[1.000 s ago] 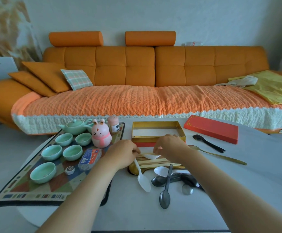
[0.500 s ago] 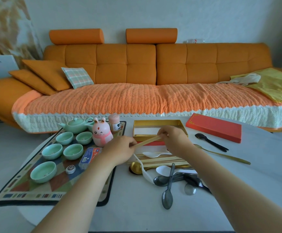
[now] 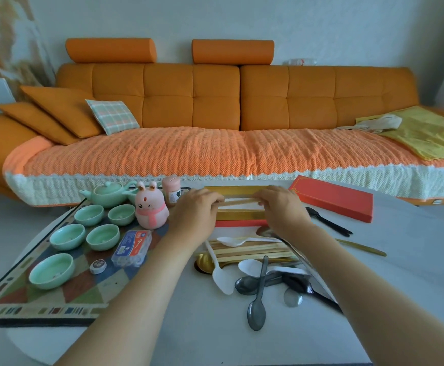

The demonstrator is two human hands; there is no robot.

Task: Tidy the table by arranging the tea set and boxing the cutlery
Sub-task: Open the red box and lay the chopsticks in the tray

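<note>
Both hands hold wooden chopsticks [image 3: 239, 202] level over the open gold box [image 3: 238, 215] at the table's far side. My left hand [image 3: 195, 211] pinches their left end, my right hand [image 3: 281, 208] their right end. Nearer me lies a pile of cutlery: more wooden chopsticks [image 3: 250, 249], white plastic spoons [image 3: 222, 280], grey spoons [image 3: 256, 310] and a gold spoon [image 3: 203, 262]. The box's red lid [image 3: 331, 198] lies to the right. A green teapot [image 3: 107, 195] and several green cups [image 3: 101, 236] stand on the patterned mat [image 3: 30, 302] at left.
A pink rabbit figure [image 3: 150, 211], a small jar [image 3: 172, 191], a blue packet [image 3: 132, 247] and a small round cap [image 3: 98, 266] share the mat. A black spoon [image 3: 328, 223] and a gold utensil handle [image 3: 361, 248] lie right of the box. An orange sofa [image 3: 215, 114] stands behind the table.
Both hands lifted chopsticks off the cutlery pile and carried them away from me to above the gold box, turning them level.
</note>
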